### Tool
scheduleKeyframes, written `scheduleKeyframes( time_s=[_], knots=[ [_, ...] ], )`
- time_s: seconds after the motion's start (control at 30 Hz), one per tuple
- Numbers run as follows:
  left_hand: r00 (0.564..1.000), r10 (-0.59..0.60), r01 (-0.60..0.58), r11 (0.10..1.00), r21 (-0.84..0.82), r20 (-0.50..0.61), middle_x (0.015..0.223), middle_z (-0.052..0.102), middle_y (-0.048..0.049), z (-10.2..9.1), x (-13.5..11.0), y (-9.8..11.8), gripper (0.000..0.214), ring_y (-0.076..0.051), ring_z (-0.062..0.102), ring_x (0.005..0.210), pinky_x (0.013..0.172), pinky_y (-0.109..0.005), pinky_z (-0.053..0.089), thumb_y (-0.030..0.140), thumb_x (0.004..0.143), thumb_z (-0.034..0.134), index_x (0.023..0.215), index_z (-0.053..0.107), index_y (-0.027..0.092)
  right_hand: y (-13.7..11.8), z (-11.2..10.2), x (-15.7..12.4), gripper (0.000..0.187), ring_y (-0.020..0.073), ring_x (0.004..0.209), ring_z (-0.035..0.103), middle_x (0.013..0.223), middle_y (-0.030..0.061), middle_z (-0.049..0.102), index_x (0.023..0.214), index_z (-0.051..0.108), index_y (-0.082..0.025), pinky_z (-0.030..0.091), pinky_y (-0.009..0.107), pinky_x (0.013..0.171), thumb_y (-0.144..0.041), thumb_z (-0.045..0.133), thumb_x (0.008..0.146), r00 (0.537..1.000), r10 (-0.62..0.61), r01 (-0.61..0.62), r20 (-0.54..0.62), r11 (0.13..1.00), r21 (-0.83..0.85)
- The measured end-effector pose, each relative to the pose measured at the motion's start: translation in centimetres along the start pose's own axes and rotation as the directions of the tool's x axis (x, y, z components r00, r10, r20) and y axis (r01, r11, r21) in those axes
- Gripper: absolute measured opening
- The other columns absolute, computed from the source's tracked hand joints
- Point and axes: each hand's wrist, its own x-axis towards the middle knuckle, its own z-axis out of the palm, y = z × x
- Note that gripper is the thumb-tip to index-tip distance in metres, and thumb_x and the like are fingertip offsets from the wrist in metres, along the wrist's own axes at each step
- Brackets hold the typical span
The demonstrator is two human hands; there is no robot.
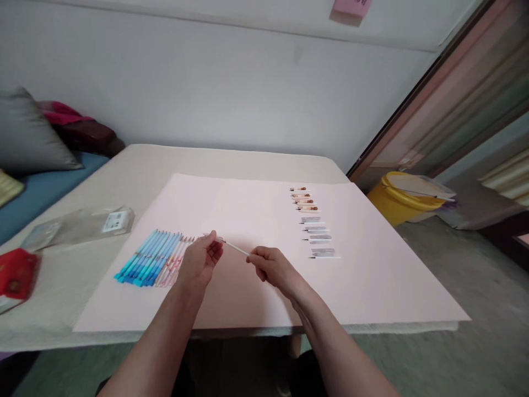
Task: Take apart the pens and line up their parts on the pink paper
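Note:
My left hand (pixel 203 259) and my right hand (pixel 268 266) are both pinched on a thin white refill (pixel 235 248), one at each end, just above a large pale pink sheet (pixel 372 286). My left hand seems to hold a pale pen barrel around its end of the refill. A row of several blue pens (pixel 147 257) and a few pale ones lies directly left of my left hand. To the upper right of my right hand lie small brown-capped parts (pixel 305 199) and grey parts (pixel 317 237) in a column.
The pink sheet covers a beige table (pixel 136 165). Clear plastic bags (pixel 78 225) and a red box (pixel 16 274) lie at the left. A yellow bucket (pixel 397 201) stands on the floor at the right. Cushions (pixel 33 132) sit on a blue mattress at the far left.

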Motion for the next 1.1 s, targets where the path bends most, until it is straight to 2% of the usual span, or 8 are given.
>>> scheduleKeyframes(
  time_s=[0.23,0.63,0.87,1.1],
  knots=[
    [0.999,-0.043,0.043,0.999,-0.001,0.012,0.071,0.064,-0.0068,0.1,0.0,0.1,0.008,-0.010,0.060,0.059,0.052,-0.019,0.050,0.016,0.073,0.064,0.073,0.057,0.011,0.2,-0.3,-0.1,0.032,0.0078,0.045,0.036,0.048,-0.0056,0.044,0.107,0.061,-0.019,0.025,0.020,0.045,-0.033,0.047,0.082,0.999,-0.048,0.048,0.000,0.999,0.019],
    [0.997,-0.073,0.073,0.997,-0.003,0.010,0.070,0.066,-0.0081,0.0,0.0,0.5,0.009,-0.013,0.064,0.063,0.054,-0.021,0.051,0.017,0.078,0.058,0.070,0.056,0.012,0.0,-1.5,-0.6,0.035,0.0082,0.045,0.035,0.047,-0.0050,0.043,0.109,0.062,-0.017,0.026,0.021,0.047,-0.034,0.047,0.082,0.997,-0.048,0.047,-0.055,0.999,-0.012],
    [0.989,-0.080,0.087,0.995,-0.053,0.122,0.070,0.065,-0.0076,-0.3,0.4,-0.3,0.008,-0.011,0.062,0.064,0.057,-0.020,0.052,0.014,0.075,0.061,0.068,0.059,0.011,-0.5,-1.5,-0.7,0.037,0.0087,0.047,0.039,0.049,-0.0041,0.046,0.112,0.060,-0.016,0.029,0.021,0.047,-0.034,0.047,0.082,0.994,-0.060,0.058,-0.090,0.998,-0.020],
    [0.963,-0.157,0.141,0.986,0.083,0.220,0.074,0.064,-0.0036,1.1,-1.5,-2.7,0.011,-0.008,0.058,0.060,0.050,-0.016,0.047,0.021,0.068,0.068,0.072,0.062,0.013,0.2,-0.5,0.0,0.035,0.0096,0.047,0.045,0.047,-0.0045,0.047,0.112,0.062,-0.019,0.035,0.021,0.050,-0.031,0.043,0.084,0.976,-0.149,0.120,-0.162,0.977,-0.174]
  ],
)
